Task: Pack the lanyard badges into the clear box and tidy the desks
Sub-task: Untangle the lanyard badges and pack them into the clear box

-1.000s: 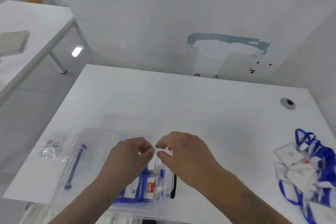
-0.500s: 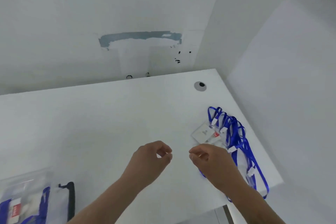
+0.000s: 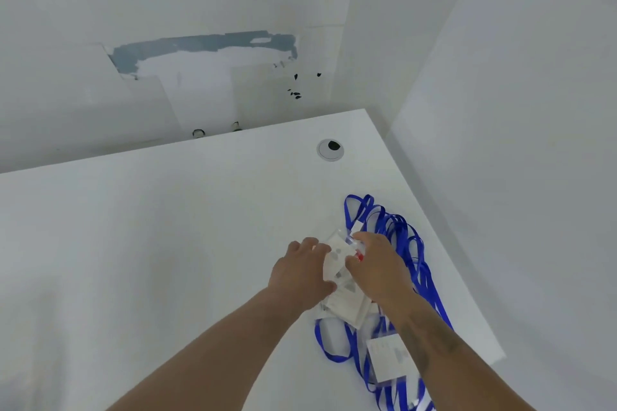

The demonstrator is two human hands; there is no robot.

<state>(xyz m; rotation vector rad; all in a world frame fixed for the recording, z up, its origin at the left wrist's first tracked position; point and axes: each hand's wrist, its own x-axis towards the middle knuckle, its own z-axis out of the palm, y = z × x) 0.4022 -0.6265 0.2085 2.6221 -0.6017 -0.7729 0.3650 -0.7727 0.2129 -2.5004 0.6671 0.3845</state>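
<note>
your left hand [image 3: 300,272] and right hand [image 3: 377,269] curl their fingers round a badge [image 3: 335,264] on the table [image 3: 150,243].

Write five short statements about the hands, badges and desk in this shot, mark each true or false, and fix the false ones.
1. Both hands are on the badge pile. True: the left hand and right hand meet on a badge atop the pile.
2. The lanyards are red. False: the lanyards are blue.
3. The clear box is beside the pile. False: no box is in view.
4. A round grommet sits in the desk beyond the pile. True: the grommet lies toward the far edge of the desk.
5. The pile lies at the desk's left end. False: it lies at the right end, near the side wall.
</note>
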